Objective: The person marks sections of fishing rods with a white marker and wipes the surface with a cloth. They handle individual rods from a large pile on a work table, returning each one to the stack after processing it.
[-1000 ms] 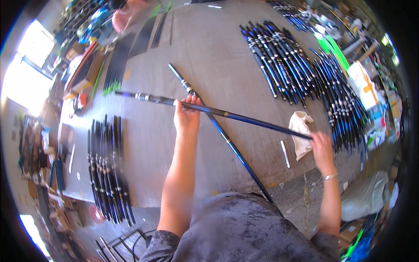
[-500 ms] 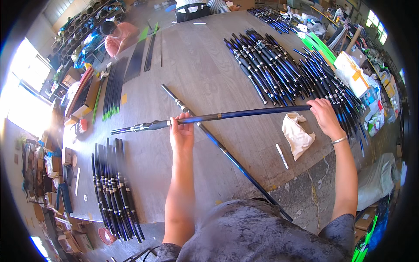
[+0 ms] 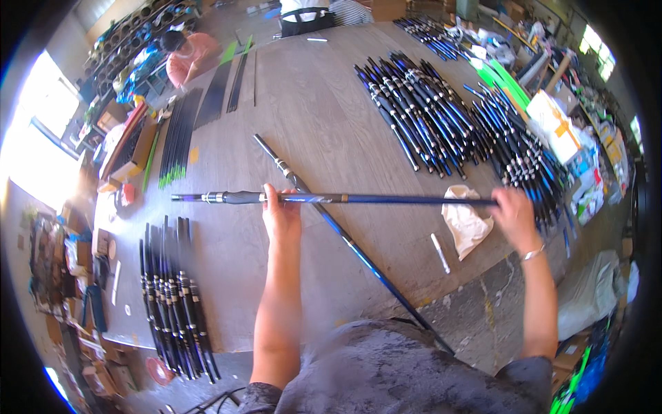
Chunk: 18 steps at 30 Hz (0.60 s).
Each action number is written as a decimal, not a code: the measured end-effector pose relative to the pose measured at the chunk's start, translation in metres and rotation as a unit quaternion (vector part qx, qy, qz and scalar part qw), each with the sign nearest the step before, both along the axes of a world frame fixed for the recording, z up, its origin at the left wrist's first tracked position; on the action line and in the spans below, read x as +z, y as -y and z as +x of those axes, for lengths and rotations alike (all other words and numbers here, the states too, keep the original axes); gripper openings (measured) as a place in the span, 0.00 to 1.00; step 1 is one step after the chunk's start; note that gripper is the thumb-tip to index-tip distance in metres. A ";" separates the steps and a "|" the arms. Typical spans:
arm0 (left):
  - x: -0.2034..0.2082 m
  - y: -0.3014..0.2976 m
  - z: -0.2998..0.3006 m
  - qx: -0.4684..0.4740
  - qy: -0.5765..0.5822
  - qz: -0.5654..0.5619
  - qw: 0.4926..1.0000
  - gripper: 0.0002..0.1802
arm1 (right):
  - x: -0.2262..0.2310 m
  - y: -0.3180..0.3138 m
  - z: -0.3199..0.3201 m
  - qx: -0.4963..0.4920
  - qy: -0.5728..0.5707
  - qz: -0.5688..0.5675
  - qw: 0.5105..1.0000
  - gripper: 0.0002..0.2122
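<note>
A dark blue and black fishing rod (image 3: 393, 199) lies level in the air across my body, both hands on it. My left hand (image 3: 281, 217) grips it just right of the black handle part, thumb on the near side. At its right end my right hand (image 3: 516, 219), slightly blurred, is closed around the tip. Beneath it a second fishing rod (image 3: 365, 260) rests slantwise on the table, its lower end reaching over the edge toward my shirt. A cream cloth (image 3: 465, 238) lies under the held rod near my right hand, with a white pen (image 3: 440, 252) beside it.
Many similar rods are piled (image 3: 427, 117) at the far right of the table (image 3: 303, 90). Another bundle of rods (image 3: 176, 310) sits at the near left. Thin black rods with green ends (image 3: 176, 138) lie far left. A person in pink (image 3: 189, 58) is beyond them.
The right end of the held rod has come down toward me with my right hand, so the rod now lies nearly level. My left hand keeps its hold.
</note>
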State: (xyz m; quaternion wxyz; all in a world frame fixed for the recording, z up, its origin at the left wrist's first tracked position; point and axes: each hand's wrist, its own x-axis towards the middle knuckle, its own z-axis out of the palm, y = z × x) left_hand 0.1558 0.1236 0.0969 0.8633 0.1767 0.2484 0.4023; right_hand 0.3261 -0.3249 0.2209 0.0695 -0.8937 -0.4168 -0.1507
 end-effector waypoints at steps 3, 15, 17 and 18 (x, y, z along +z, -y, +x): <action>0.009 0.005 -0.006 -0.010 0.049 -0.077 0.996 0.19 | -0.051 0.016 -0.053 -0.027 -0.046 -0.070 0.996 0.14; 0.003 0.049 -0.052 -0.084 -0.041 -0.067 0.993 0.25 | -0.089 0.065 -0.202 -0.081 -0.478 -0.094 0.869 0.22; 0.001 0.051 -0.056 -0.114 0.056 -0.092 0.988 0.25 | -0.086 0.069 -0.206 -0.066 -0.653 -0.071 0.751 0.23; -0.003 0.049 -0.054 -0.128 0.138 -0.119 0.975 0.24 | -0.082 0.070 -0.202 -0.088 -0.700 -0.080 0.704 0.24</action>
